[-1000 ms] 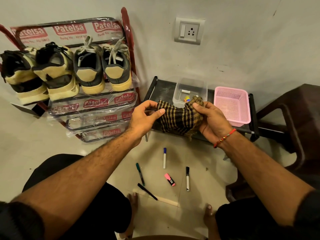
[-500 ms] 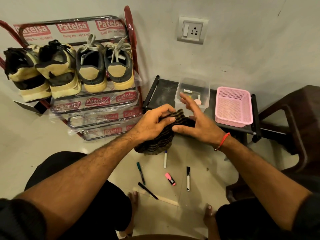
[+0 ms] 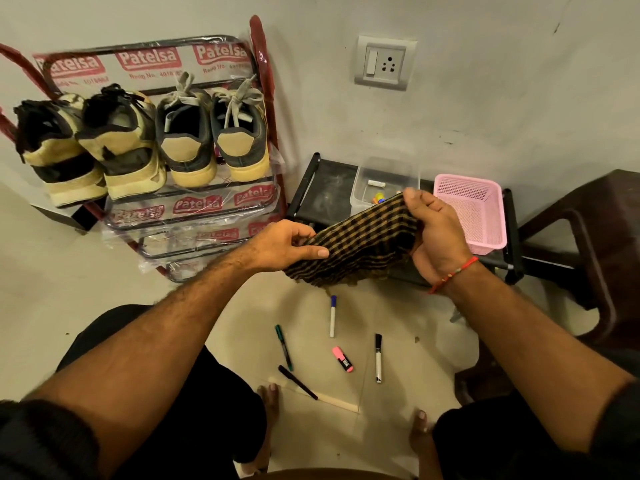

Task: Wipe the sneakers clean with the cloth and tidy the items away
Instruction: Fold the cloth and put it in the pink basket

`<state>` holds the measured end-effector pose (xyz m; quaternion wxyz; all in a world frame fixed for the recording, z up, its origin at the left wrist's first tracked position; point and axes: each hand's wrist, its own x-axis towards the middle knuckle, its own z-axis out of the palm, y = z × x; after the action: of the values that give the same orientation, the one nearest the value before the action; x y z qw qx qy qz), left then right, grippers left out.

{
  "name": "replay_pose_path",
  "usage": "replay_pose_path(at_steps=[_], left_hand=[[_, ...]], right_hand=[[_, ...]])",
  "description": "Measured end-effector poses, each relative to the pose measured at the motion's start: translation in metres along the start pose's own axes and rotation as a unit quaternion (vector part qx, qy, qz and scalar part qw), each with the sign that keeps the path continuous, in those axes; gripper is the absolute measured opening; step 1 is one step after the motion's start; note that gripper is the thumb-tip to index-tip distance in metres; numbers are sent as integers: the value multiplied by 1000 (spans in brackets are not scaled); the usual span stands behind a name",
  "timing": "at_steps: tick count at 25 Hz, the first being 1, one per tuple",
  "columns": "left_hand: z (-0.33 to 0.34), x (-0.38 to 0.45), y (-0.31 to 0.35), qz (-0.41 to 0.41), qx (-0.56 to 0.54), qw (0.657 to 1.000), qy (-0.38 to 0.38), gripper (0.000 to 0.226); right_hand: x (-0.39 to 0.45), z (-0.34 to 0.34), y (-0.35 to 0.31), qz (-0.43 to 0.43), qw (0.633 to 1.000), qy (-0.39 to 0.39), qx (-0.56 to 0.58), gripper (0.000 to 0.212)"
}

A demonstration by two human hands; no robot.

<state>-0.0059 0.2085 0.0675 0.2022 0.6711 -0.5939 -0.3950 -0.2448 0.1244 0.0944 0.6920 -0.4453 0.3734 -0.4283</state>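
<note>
Floor (image 3: 398,323) bears markers (image 3: 332,316) and highlighter (image 3: 343,359).

Both forearms reach forward, bare, converging toward 12 o'clock. Left hand (image 3: 289,242) palm down, fingers curled, thumb extended toward 3 o'clock, pinching the cloth (image 3: 360,245) at its left edge. Right hand (image 3: 437,233) higher, fingers curled over the cloth's right end, red thread band at the wrist.

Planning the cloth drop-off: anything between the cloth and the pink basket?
Nothing visible. Both hands hold the checked cloth stretched in the air; the right hand sits just beside the pink basket, whose mesh interior shows nothing inside.
</note>
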Motion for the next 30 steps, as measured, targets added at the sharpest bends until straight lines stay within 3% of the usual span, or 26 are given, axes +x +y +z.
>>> replay_pose_path(at_steps=[2, 4, 6, 9, 13, 15, 18, 20, 22, 24, 26, 28, 30], left_hand=[[3, -1, -6, -15, 49, 998, -37, 20], [9, -1, -7, -9, 78, 996, -35, 18], [8, 0, -4, -28, -5, 999, 23, 21], [-1, 0, 4, -48, -197, 974, 103, 15], [2, 1, 13, -41, -311, 942, 120, 21], [9, 2, 14, -65, -320, 934, 145, 25], [22, 4, 19, -49, -238, 957, 160, 25], [38, 0, 32, -27, -246, 960, 134, 28], [51, -3, 44, -13, -343, 934, 104, 40], [48, -3, 45, -3, -359, 922, 148, 50], [38, -1, 41, 5, -352, 918, 183, 35], [31, 0, 38, 17, -342, 926, 158, 22], [31, -2, 38, 39, -302, 947, 102, 17]], right_hand=[[4, -3, -9, 1, 997, 54, 59, 20], [8, -7, -16, -5, 993, 89, 77, 20], [14, -15, -17, -4, 992, 125, 33, 20], [23, -34, -14, 18, 981, 170, -93, 24], [29, -40, 3, 58, 971, 187, -137, 26], [25, -28, 12, 70, 973, 178, -126, 23], [11, -1, 19, 60, 982, 135, -118, 25], [-6, 18, 23, 59, 990, 36, -120, 32], [-24, 34, 30, 55, 987, -85, -121, 41], [-28, 38, 29, 54, 984, -137, -96, 37], [-21, 31, 20, 21, 986, -113, -125, 27], [-6, 14, 10, -40, 976, -48, -208, 19], [5, -3, 3, -87, 941, -56, -322, 41]])
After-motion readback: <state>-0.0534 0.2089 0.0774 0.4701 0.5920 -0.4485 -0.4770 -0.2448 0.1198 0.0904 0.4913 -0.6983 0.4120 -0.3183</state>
